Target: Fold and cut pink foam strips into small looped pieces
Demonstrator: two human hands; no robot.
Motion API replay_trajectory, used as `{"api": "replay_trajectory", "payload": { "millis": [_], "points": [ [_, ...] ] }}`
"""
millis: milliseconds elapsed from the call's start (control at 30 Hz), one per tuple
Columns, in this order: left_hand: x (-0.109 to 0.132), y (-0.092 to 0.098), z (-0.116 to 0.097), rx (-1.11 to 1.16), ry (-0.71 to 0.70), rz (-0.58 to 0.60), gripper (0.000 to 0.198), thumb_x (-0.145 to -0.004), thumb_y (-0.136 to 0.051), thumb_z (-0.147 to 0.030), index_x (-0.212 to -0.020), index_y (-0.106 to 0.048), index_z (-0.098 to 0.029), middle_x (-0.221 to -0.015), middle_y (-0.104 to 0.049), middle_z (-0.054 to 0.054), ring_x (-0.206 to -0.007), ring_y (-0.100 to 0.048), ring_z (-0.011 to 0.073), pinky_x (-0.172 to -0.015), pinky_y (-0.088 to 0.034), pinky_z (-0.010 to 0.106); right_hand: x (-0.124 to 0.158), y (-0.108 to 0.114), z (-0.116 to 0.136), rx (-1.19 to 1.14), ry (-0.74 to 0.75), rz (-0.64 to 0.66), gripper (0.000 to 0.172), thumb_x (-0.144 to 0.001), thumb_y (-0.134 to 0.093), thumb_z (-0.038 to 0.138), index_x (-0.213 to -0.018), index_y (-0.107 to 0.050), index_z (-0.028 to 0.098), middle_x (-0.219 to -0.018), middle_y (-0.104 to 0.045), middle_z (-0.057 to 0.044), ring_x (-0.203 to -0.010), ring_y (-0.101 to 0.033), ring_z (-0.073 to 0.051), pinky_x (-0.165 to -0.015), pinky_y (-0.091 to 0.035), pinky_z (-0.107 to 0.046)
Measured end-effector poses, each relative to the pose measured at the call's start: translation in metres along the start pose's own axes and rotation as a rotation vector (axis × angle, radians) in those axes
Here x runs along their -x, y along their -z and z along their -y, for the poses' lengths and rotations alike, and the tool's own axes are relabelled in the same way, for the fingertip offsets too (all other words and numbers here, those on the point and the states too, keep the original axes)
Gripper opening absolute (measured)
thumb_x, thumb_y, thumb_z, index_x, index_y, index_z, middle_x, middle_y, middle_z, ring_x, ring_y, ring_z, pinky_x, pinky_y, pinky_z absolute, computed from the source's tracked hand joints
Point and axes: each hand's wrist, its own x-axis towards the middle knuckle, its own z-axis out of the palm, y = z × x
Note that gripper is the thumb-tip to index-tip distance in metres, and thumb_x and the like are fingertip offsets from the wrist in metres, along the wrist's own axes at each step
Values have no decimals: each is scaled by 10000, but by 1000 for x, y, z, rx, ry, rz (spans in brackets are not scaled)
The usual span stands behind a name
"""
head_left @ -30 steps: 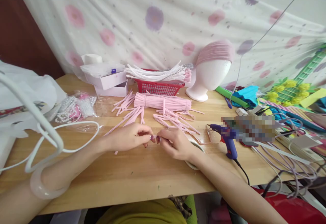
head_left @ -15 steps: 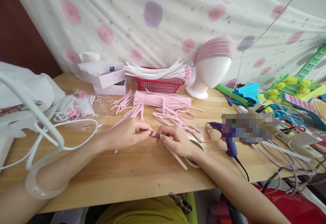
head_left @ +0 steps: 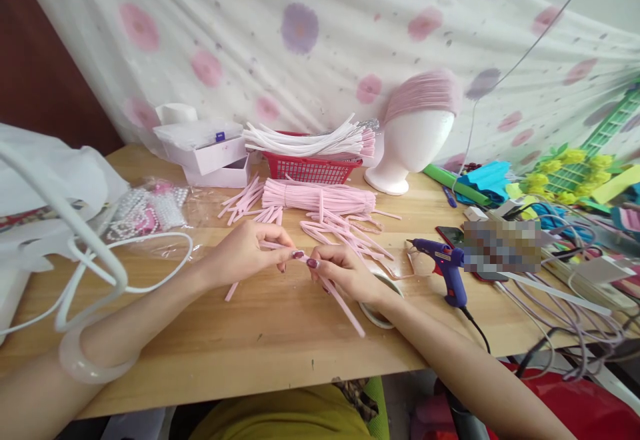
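Between my hands runs a pink pipe cleaner (head_left: 346,308). My left hand (head_left: 257,251) pinches it with thumb and finger, and part of its length shows under the curled fingers. Close beside it, my right hand (head_left: 343,272) grips the same pipe cleaner, whose free end slants down toward the table's front. Just beyond the hands lie loose pink pipe cleaners (head_left: 345,233), some of them bent into loops. Behind those is a tied bundle of pink pipe cleaners (head_left: 320,196). A roll of tape (head_left: 373,317) lies partly under my right wrist.
A hot glue gun (head_left: 447,267) stands on the right, near tangled cables (head_left: 555,313). At the back are a red basket (head_left: 310,170) of white pipe cleaners, a foam head (head_left: 415,140) and white boxes (head_left: 215,163). Bagged beads (head_left: 150,210) and a white cord (head_left: 187,247) lie left.
My left hand has lifted slightly and its fingers have opened a little around the pipe cleaner. The free end by my right hand has shifted slightly left.
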Motion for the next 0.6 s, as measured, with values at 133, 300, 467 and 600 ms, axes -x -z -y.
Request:
{"api": "replay_trajectory", "payload": {
  "millis": [133,300,467,600],
  "points": [
    [-1,1,0,-3,15,-64,249,-730,-693,-378,-575,-651,-188,-555,-665,-24,-563,-567,110,-567,-432,196,1,2,-1,-43,-25,-23,283,-781,-592,312,-554,-521,159,-513,-410,45,-496,-358,-79,-483,-255,-228],
    [-4,5,5,44,5,-116,441,-692,-710,-479,-422,-526,-182,-400,-566,-25,-415,-449,83,-452,-343,195,3,3,0,-30,57,24,349,-796,-610,305,-512,-464,167,-514,-372,45,-514,-315,-80,-483,-236,-233],
    [-5,8,5,25,53,-146,513,-658,-726,-518,-356,-464,-197,-342,-510,-26,-423,-519,107,-492,-403,202,4,3,4,25,144,33,338,-829,-590,278,-532,-473,165,-517,-375,45,-505,-310,-79,-477,-226,-238],
    [-6,10,2,52,91,-124,537,-644,-730,-535,-347,-425,-207,-310,-467,-35,-428,-551,129,-491,-424,210,4,5,4,8,147,29,344,-838,-608,308,-545,-508,158,-522,-406,39,-513,-335,-82,-488,-246,-237]
  ]
}}
